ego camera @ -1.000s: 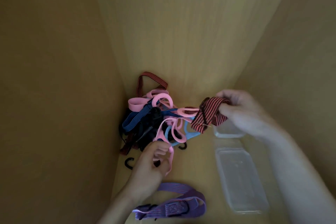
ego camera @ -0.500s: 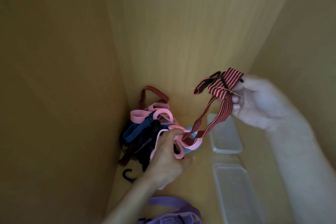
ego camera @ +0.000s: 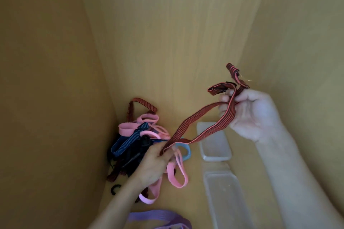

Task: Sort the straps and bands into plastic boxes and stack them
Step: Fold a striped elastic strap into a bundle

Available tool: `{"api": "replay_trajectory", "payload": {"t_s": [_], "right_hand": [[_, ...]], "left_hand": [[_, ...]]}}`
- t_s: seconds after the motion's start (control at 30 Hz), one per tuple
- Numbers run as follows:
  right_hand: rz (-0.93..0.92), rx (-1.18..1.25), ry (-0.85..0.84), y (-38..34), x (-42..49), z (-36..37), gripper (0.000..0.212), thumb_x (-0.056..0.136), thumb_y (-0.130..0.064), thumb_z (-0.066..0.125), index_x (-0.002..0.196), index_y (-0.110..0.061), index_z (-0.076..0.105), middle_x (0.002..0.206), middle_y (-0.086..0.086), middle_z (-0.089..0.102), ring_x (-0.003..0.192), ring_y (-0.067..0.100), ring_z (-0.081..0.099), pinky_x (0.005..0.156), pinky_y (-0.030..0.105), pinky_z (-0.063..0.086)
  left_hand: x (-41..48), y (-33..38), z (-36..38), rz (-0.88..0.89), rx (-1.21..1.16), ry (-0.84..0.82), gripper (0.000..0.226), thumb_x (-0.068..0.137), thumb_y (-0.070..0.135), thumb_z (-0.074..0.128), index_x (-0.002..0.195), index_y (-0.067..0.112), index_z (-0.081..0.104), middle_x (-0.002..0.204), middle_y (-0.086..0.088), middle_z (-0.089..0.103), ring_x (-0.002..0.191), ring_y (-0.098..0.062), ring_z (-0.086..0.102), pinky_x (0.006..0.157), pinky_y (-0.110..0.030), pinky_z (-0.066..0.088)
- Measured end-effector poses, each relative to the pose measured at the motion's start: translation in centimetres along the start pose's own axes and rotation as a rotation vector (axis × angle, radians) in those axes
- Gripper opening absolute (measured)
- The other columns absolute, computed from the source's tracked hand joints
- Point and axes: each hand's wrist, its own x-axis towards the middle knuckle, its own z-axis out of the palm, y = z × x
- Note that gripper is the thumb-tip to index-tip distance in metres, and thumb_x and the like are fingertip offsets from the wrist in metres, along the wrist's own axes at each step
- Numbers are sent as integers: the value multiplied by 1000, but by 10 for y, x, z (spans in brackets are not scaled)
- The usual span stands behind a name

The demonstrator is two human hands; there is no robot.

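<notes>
Right hand (ego camera: 251, 115) grips our red strap (ego camera: 189, 126) high, left hand (ego camera: 150, 165) pinches it low; a box (ego camera: 217, 150) lies below, nearer our right.

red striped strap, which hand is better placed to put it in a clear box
Right, probably. The right hand grips the bunched end of the red striped strap on the clear boxes' side. The left hand pinches its lower end over the pile, farther away.
</notes>
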Motion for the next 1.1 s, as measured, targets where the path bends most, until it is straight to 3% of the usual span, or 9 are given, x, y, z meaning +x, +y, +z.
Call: {"api": "replay_trajectory", "payload": {"t_s": [0.07, 0.17, 0.27, 0.4, 0.53, 0.67, 0.8, 0.97, 1.1], "right_hand": [[15, 88, 37, 6, -1, -5, 20, 70, 0, 39, 79, -9, 55, 77, 8, 52, 63, 14, 37, 47, 20, 32], [45, 263, 46, 18, 1, -18, 24, 72, 3, 46, 68, -7, 67, 80, 8, 58, 68, 15, 46, 53, 23, 29], [56, 330, 16, 33, 5, -31, 12, 81, -4, 61, 73, -13, 61, 81, 10, 63, 60, 12, 48, 49, 21, 30], [109, 247, 82, 49, 9, -42, 10, 81, -10, 66, 80, -13, 57, 76, 9, 69, 39, 5, 38, 37, 16, 27], [180, 78, 153, 57, 13, -53, 11, 91, -12, 63, 83, -13, 55, 87, 11, 75, 36, 4, 31, 35, 16, 22], [161, -22, 189, 63, 17, -59, 8, 81, -13, 70, 84, -11, 62, 90, 15, 75, 47, 9, 52, 42, 18, 32], [115, 40, 156, 68, 23, -62, 5, 93, -15, 62, 91, -12, 65, 100, 13, 76, 83, 19, 74, 70, 28, 54], [102, 364, 138, 67, 29, -59, 13, 95, -15, 61, 85, -9, 65, 83, 9, 69, 74, 22, 70, 67, 34, 60], [72, 398, 187, 67, 39, -59, 22, 95, -24, 60, 77, -13, 54, 70, 1, 52, 59, 16, 53, 65, 29, 49]], "left_hand": [[-6, 0, -9, -24, -51, -18, 30, 104, 13, 52, 75, 15, 61, 57, 6, 51, 53, -11, 43, 57, -30, 43], [-22, -1, -22, 7, -39, -41, 24, 99, 23, 62, 77, 22, 71, 55, 10, 53, 49, -3, 44, 51, -18, 41], [-35, 0, -29, 41, -54, -66, 31, 95, 27, 60, 67, 24, 71, 47, 11, 50, 39, 2, 38, 44, -7, 34], [-47, -6, -39, -26, -81, -31, 39, 97, 29, 53, 66, 14, 73, 47, 7, 42, 35, -3, 27, 37, -11, 24], [-55, -16, -54, -68, -39, 0, 42, 91, 37, 56, 73, 3, 75, 55, -6, 38, 39, -12, 27, 40, -16, 20], [-62, -28, -66, -77, 14, 26, 35, 87, 36, 59, 77, 10, 79, 57, -4, 47, 53, -16, 40, 49, -25, 32], [-65, -34, -69, -71, -13, 69, 23, 82, 29, 66, 72, 11, 74, 55, -8, 54, 52, -16, 44, 49, -22, 37], [-65, -41, -70, -99, -46, 120, 22, 93, 6, 65, 73, 2, 72, 57, -13, 58, 47, -17, 44, 44, -23, 35], [-69, -44, -70, -159, -108, 129, 21, 95, 1, 61, 80, 0, 77, 58, -18, 58, 42, -14, 41, 38, -21, 32]]}}
